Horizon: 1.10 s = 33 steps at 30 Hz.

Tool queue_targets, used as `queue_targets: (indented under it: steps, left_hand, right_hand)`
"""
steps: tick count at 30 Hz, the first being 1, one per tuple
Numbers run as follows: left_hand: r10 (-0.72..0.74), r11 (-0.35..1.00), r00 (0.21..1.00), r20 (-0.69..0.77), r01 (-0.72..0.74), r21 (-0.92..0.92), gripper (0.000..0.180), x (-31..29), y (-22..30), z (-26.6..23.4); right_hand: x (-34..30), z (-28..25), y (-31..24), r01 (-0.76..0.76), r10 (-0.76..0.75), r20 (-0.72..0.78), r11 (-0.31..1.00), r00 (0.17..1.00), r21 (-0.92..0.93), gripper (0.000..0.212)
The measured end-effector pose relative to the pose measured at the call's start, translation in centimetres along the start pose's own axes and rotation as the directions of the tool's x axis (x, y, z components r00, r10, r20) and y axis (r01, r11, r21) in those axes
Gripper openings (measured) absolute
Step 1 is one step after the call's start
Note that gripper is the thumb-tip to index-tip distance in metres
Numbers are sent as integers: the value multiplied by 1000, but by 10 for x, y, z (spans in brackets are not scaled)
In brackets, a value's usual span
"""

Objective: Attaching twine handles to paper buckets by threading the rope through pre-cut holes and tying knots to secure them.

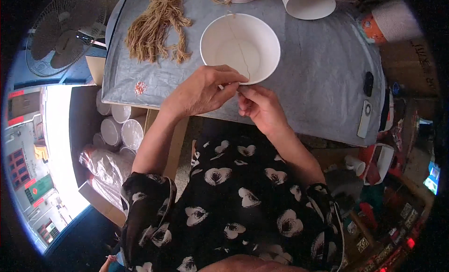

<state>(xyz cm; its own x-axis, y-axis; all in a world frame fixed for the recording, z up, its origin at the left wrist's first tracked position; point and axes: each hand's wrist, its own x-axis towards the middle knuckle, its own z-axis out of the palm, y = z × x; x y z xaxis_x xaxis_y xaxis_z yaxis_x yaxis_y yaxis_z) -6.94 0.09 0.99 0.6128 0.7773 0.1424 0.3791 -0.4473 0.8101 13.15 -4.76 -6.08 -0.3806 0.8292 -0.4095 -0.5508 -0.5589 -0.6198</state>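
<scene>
At twelve o'clock before us stands the white bowl (220,49), a thin string (244,61) crossing it. At its six o'clock, our left hand (201,90) pinches the rim; our right hand (263,108) curls beside, its grasp unclear. A twine bundle (156,26) lies toward nine.

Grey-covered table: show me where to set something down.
The widest bare patch lies between the round white bowl and the black oval object at right. A smaller one separates the tan stringy bundle from the small red-and-white cluster. Left hand and right hand crowd the bowl's near rim.
</scene>
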Motion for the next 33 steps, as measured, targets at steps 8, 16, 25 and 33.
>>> queue_targets:
  steps: [8,16,25,33]
  left_hand:
    - [-131,991,986,106,129,27,22,11,-1,-6]
    - [-283,837,920,270,375,-400,20,27,-15,-7]
    - [-250,695,906,342,414,-588,33,23,9,-27]
    - [-380,682,916,127,370,-631,24,21,12,-31]
  right_hand:
    - [-27,19,-78,526,-595,430,-14,679,-851,11]
    - [2,20,-112,533,-455,449,68,769,-843,8]
    - [8,17,-94,497,-517,305,285,800,-820,16]
    - [-1,36,-101,484,-539,223,410,812,-773,10]
